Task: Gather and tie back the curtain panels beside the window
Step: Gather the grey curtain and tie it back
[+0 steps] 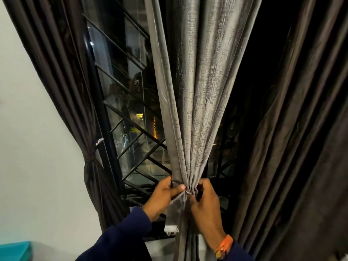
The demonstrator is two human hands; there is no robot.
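Before the dark window [120,102], both hands' grip, left [165,194] and right [205,202], tight around bunched grey curtain [197,91].

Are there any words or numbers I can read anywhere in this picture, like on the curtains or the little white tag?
No readable text anywhere.
White tag at the end of the tie strip below the left hand: no writing can be made out.
White tag on the tied dark curtain at the left: too small to read.
Orange wristband by the right hand: no letters visible.
Grey curtain: woven pattern only.
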